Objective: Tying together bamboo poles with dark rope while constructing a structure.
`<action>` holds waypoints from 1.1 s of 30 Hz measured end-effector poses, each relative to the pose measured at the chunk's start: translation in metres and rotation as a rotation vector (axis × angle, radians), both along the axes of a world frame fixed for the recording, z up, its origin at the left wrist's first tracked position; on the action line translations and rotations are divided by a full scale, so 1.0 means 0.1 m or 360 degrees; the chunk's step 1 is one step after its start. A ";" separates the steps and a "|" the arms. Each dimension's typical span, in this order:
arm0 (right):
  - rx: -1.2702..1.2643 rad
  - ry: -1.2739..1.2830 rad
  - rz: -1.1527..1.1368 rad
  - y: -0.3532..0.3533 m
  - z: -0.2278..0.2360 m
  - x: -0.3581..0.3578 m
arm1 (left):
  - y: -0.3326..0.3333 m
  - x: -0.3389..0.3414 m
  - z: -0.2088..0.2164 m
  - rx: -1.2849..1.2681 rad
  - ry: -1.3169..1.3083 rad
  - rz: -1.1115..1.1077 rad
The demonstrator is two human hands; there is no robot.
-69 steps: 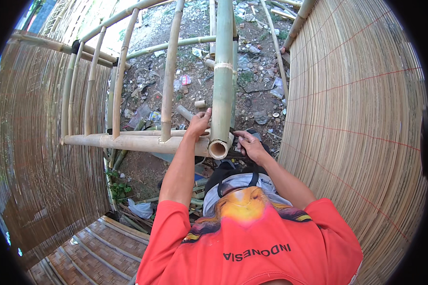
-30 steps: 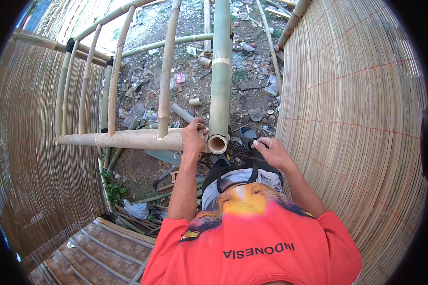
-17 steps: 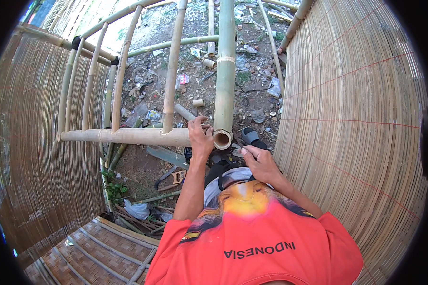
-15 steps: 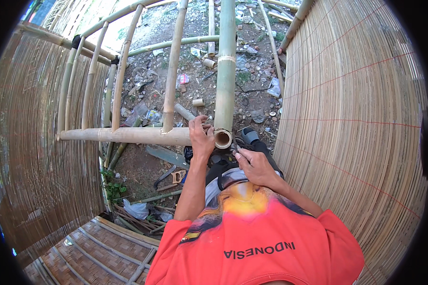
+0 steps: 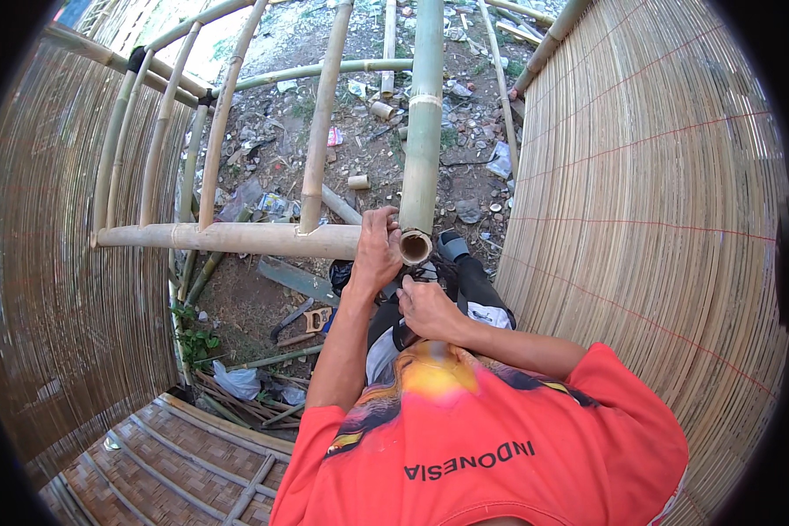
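Observation:
A pale bamboo pole (image 5: 263,239) runs crosswise in front of me. Its right end meets a thicker green bamboo pole (image 5: 423,140), whose hollow cut end faces me. My left hand (image 5: 377,254) is closed over the crosswise pole right beside that joint, its fingers bent over the top. Just below the hollow end, my right hand (image 5: 428,309) is closed, thumb and fingers pressed together. Thin dark strands show between it and the joint, but what it pinches is hidden. Slimmer bamboo uprights (image 5: 318,131) stand in the crosswise pole.
Slatted bamboo screens stand at the left (image 5: 70,237) and right (image 5: 631,193). A wood-handled saw (image 5: 317,320) lies on the ground below, near a white plastic bag (image 5: 237,381). Bamboo offcuts (image 5: 358,182) and litter are scattered beyond. A woven bamboo platform (image 5: 184,465) is at lower left.
My right hand has moved left and slightly down, from the right of the hollow end to beneath it. My left hand stays on the crosswise pole, and the view has shifted slightly.

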State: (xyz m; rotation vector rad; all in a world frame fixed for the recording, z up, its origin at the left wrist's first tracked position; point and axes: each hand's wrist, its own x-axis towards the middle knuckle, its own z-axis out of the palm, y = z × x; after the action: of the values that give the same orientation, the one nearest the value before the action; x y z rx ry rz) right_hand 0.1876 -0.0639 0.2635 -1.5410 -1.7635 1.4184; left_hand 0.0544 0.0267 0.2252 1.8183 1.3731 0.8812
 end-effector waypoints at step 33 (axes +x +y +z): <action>-0.1455 0.1610 -0.1527 1.12 0.18 -0.49 | 0.33 -0.55 -0.15 -0.0466 -0.0068 -0.0632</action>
State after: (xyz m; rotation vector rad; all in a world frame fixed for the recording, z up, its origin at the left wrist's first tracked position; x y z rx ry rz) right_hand 0.1386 0.0485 0.2813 -1.2406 0.2690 1.9123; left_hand -0.0009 0.0594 0.2106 1.7451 1.0026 0.4801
